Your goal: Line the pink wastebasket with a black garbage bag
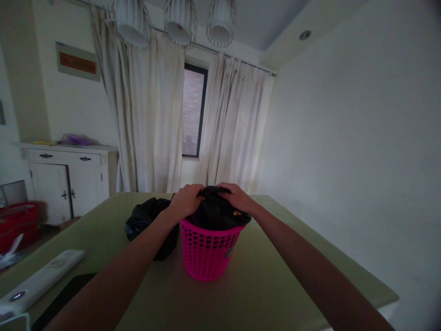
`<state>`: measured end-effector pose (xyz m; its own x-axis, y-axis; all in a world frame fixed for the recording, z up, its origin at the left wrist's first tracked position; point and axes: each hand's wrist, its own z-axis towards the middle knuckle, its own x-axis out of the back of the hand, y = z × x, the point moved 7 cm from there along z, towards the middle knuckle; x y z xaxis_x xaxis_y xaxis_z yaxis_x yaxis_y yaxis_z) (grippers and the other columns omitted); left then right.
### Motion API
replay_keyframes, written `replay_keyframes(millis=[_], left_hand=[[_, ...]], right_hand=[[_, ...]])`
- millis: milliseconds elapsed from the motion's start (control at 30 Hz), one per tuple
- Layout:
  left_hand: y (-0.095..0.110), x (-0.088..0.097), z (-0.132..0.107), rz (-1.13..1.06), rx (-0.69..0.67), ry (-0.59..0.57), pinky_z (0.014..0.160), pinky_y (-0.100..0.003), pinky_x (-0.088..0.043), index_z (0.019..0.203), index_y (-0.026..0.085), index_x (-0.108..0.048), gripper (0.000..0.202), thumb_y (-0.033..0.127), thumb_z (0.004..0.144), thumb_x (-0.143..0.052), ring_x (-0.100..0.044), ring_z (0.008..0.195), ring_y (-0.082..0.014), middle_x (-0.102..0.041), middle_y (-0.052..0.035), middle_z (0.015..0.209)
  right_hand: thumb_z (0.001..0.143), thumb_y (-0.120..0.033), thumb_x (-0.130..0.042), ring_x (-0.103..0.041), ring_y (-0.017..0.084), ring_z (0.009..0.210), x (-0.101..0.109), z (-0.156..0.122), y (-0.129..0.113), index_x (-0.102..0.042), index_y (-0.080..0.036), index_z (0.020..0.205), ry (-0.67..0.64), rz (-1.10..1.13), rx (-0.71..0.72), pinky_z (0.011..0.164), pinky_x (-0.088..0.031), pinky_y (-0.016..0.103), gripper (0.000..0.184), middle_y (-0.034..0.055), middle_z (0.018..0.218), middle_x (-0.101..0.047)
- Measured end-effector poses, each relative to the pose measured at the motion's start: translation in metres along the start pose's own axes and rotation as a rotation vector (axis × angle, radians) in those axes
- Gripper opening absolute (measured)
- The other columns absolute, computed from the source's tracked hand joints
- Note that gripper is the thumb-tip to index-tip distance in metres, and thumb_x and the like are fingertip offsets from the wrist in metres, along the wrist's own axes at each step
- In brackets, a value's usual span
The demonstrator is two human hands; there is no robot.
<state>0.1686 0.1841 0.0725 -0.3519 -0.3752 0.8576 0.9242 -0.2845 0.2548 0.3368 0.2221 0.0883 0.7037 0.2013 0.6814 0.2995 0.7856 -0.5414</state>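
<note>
A pink plastic basket [208,255] with rows of holes stands upright on the green-covered table. Black plastic bag [217,214] material fills its mouth and laps over part of the rim. My left hand [188,198] is closed on the bag at the far left of the rim, its fingertips partly hidden. On the far right side, my right hand [236,196] grips the same bag with fingers curled over it. Left of the basket, partly behind my left forearm, rests another bunched black bag [146,218].
On the table's left lie a white elongated device [44,278] and a flat black object [64,299]. A white cabinet [86,174] and a red bag [20,225] stand beyond the left edge. Three lamps [180,23] hang above; a wall [344,138] runs along the right.
</note>
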Motion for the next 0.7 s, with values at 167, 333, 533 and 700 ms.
replay_keyframes(millis=[167, 333, 533, 700], left_hand=[[-0.004, 0.001, 0.003, -0.087, -0.083, 0.083, 0.097, -0.042, -0.05, 0.109, 0.026, -0.077, 0.029, 0.018, 0.087, -0.059, -0.069, 0.11, -0.0312, -0.077, -0.0092, 0.11], [0.006, 0.012, 0.001, -0.152, -0.16, 0.168, 0.094, -0.038, -0.051, 0.103, 0.025, -0.076, 0.03, 0.011, 0.081, -0.061, -0.068, 0.101, -0.0267, -0.071, -0.0079, 0.101], [0.004, 0.015, 0.006, -0.207, -0.075, 0.117, 0.087, -0.038, -0.051, 0.1, 0.02, -0.079, 0.026, 0.029, 0.091, -0.056, -0.07, 0.094, -0.027, -0.076, -0.0102, 0.099], [0.002, 0.0, 0.011, -0.274, -0.059, -0.011, 0.073, -0.033, -0.047, 0.084, 0.021, -0.078, 0.027, 0.041, 0.09, -0.059, -0.07, 0.081, -0.0249, -0.077, -0.0072, 0.084]], right_hand=[[0.09, -0.022, -0.065, -0.069, 0.022, 0.102, 0.004, -0.006, -0.002, -0.076, -0.022, 0.112, -0.049, -0.205, -0.052, 0.095, -0.05, 0.037, 0.025, 0.0049, 0.108, -0.078], [0.092, -0.02, -0.065, -0.071, 0.021, 0.103, 0.006, 0.0, -0.025, -0.078, -0.024, 0.11, -0.003, -0.212, 0.078, 0.098, -0.049, 0.035, 0.022, 0.0036, 0.108, -0.08], [0.087, -0.011, -0.061, -0.073, 0.022, 0.095, 0.026, -0.001, -0.018, -0.081, -0.023, 0.093, 0.236, -0.179, -0.01, 0.091, -0.052, 0.034, 0.024, 0.0032, 0.094, -0.081], [0.087, -0.008, -0.057, -0.072, 0.02, 0.096, 0.016, -0.001, -0.024, -0.08, -0.024, 0.096, 0.167, -0.145, 0.051, 0.093, -0.05, 0.032, 0.029, 0.0008, 0.094, -0.08]])
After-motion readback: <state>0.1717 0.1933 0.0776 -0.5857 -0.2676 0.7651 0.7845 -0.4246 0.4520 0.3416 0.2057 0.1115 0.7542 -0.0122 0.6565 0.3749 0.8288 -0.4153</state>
